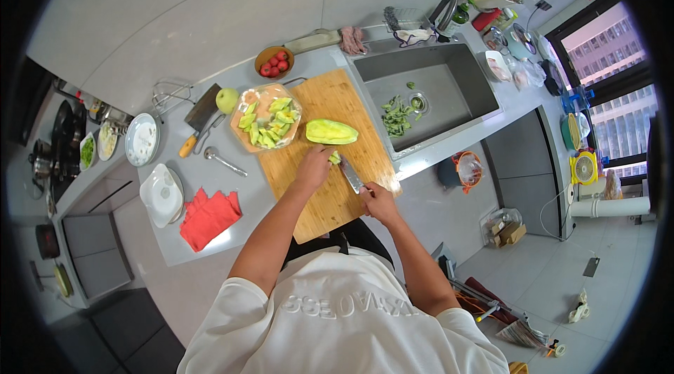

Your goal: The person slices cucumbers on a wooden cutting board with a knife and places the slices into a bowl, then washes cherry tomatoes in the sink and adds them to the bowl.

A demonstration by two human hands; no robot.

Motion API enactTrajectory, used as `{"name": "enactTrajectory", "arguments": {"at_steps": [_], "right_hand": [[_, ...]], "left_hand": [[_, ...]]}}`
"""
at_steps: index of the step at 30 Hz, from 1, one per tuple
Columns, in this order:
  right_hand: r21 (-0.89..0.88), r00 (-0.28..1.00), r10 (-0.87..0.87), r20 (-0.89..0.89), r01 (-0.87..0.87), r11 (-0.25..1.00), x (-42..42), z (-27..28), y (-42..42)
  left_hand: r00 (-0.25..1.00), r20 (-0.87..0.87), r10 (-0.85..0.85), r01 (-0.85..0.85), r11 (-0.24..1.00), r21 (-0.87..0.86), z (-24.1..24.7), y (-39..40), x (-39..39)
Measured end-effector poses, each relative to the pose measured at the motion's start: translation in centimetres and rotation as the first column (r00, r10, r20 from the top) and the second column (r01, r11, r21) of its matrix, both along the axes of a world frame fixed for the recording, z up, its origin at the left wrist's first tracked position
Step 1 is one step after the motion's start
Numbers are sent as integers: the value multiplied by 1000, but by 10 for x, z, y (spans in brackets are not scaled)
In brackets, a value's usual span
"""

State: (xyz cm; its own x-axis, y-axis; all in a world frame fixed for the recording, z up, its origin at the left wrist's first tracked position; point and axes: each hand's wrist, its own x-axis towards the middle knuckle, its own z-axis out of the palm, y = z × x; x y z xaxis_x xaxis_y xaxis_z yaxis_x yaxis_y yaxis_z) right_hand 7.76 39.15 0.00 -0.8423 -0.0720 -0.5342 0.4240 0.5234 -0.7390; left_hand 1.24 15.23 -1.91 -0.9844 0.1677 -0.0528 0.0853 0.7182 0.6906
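My left hand [313, 164] rests on a wooden cutting board [329, 200], its fingertips pinching a small green piece [335, 157]. In my right hand [379, 202] is a kitchen knife [352, 174], held by the handle, its blade angled towards the piece. Just beyond my left fingers lies a large pale-green peeled gourd or cucumber piece [331, 131] on the board. An octagonal peach-coloured plate [243, 138] overlaps the board's left edge and holds several green chunks [279, 120]. Whether the blade touches the piece is too small to tell.
Right of the board is a grey sink [453, 89] with green peelings [397, 116] near its drain. To the left lie a cleaver [202, 108], a green apple [227, 100], a ladle [224, 161], a red cloth [210, 220]. A bowl [259, 64] of red fruits stands behind.
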Motion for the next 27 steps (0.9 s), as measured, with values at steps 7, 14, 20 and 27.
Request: {"name": "enactTrajectory", "arguments": {"at_steps": [7,14,20,27], "right_hand": [[99,979,97,-181,-80,992,1,-1,-28],[121,921,291,-258,-268,956,-43,41,-81],[195,857,469,-214,-433,880,-98,56,-147],[227,836,517,-185,-475,850,-108,45,-161]], "left_hand": [[993,-44,111,-101,978,182,1,-13,13],[939,-45,341,-312,900,304,41,-70,12],[917,-68,393,-381,914,138,53,-139,-16],[905,-204,373,-408,898,-166,29,-163,-15]]}}
